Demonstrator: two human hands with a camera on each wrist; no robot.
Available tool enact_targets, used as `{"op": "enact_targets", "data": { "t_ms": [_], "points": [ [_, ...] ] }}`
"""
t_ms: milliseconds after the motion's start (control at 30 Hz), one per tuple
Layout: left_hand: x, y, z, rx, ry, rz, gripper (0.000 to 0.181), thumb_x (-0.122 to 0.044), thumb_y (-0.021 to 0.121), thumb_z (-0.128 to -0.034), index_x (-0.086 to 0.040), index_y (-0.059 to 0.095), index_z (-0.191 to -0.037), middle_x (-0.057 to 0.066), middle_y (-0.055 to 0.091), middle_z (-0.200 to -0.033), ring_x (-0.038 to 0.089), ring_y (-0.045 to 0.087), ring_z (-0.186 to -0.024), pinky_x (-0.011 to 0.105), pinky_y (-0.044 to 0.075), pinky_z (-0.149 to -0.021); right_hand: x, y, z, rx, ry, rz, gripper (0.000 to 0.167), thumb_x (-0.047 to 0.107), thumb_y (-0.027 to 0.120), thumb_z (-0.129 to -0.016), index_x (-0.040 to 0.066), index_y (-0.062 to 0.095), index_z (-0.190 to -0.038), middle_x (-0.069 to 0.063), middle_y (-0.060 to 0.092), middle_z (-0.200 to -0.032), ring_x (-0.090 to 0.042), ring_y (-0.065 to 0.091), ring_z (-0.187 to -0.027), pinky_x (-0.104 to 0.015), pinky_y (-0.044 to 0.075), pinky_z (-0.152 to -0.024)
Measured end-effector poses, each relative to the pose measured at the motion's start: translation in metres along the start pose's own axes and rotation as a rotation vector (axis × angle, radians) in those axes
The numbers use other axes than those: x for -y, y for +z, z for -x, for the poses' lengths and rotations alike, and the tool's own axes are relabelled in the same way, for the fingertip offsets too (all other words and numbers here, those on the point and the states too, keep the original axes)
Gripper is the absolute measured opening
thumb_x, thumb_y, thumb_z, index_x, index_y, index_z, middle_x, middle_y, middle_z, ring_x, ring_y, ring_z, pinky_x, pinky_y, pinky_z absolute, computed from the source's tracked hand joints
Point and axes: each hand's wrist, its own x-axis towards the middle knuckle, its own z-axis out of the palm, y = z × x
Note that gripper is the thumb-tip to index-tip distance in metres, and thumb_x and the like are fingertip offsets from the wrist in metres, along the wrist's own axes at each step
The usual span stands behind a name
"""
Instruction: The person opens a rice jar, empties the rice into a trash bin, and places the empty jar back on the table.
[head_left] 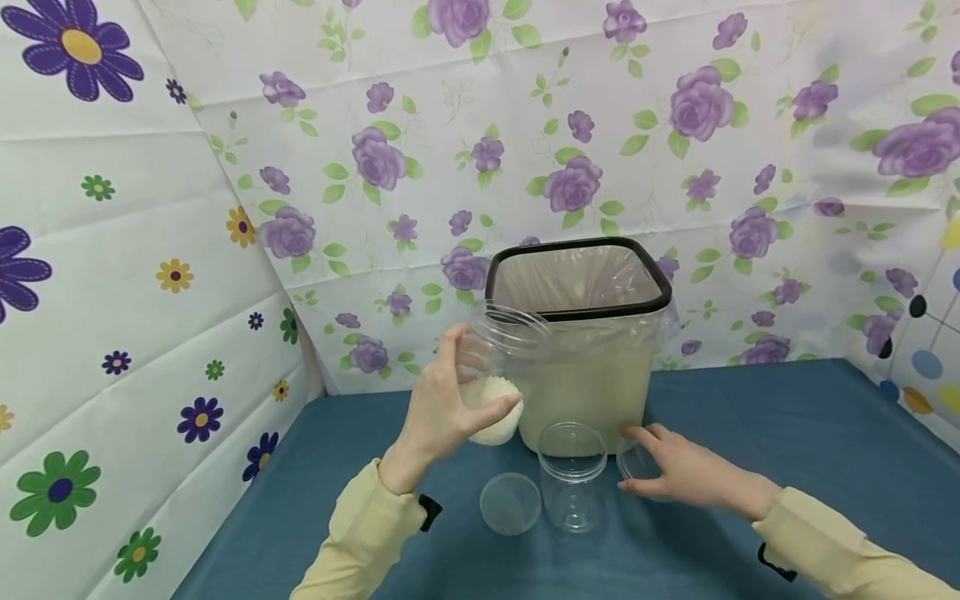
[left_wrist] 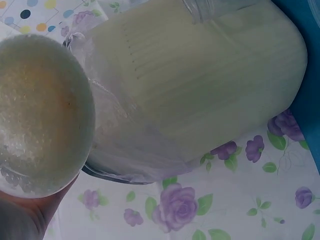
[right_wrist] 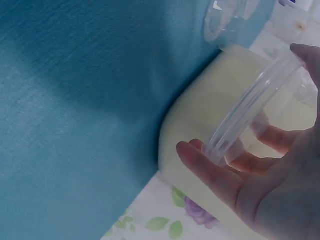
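Observation:
My left hand (head_left: 437,404) grips a clear plastic jar (head_left: 498,342), tilted and raised off the table in front of the bin. White grains that look like rice (head_left: 491,408) lie in its bottom; the left wrist view shows the jar's base (left_wrist: 42,115) close up. My right hand (head_left: 686,472) holds a clear round lid (right_wrist: 255,105) by its edges, between thumb and fingers, low by the bin's right front corner. Between the hands a second clear jar (head_left: 573,500) stands upright on the table. A flat clear lid (head_left: 510,504) lies just left of it.
Behind the jars stands a pale square bin (head_left: 592,375) with a black rim (head_left: 615,313) and a see-through liner bag (head_left: 562,279). A blue cloth (head_left: 360,483) covers the table. Flowered sheets (head_left: 420,208) hang at the back and sides.

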Motion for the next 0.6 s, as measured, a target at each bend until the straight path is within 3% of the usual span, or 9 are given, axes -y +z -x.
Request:
{"op": "enact_targets", "data": {
  "t_ms": [300, 467, 600],
  "points": [
    [0.001, -0.004, -0.001, -0.037, -0.019, 0.023, 0.079, -0.052, 0.065, -0.0742, -0.004, 0.032, -0.128, 0.008, 0.053, -0.102, 0.029, 0.055, -0.090, 0.034, 0.048, -0.072, -0.006, 0.009, -0.002, 0.044, 0.027, -0.018, 0.081, 0.057, 0.062, -0.074, 0.009, 0.038, -0.135, -0.020, 0.040, -0.124, -0.040, 0.044, -0.107, -0.052, 0.041, -0.074],
    [0.002, -0.006, -0.002, -0.070, -0.012, -0.005, 0.078, -0.051, 0.065, -0.0742, -0.004, 0.032, -0.127, 0.013, 0.054, -0.102, 0.025, 0.056, -0.088, 0.032, 0.048, -0.071, -0.009, 0.013, -0.003, 0.040, 0.024, -0.022, 0.086, 0.058, 0.063, -0.073, 0.007, 0.035, -0.136, -0.023, 0.039, -0.125, -0.042, 0.043, -0.108, -0.054, 0.041, -0.073],
    [0.001, -0.007, -0.002, -0.089, -0.029, 0.001, 0.078, -0.053, 0.064, -0.0743, -0.005, 0.032, -0.127, 0.010, 0.053, -0.104, 0.023, 0.057, -0.088, 0.031, 0.048, -0.072, -0.011, 0.016, -0.004, 0.041, 0.028, -0.016, 0.090, 0.059, 0.065, -0.071, 0.004, 0.035, -0.135, -0.026, 0.037, -0.127, -0.044, 0.041, -0.110, -0.055, 0.040, -0.075]
  ]
}}
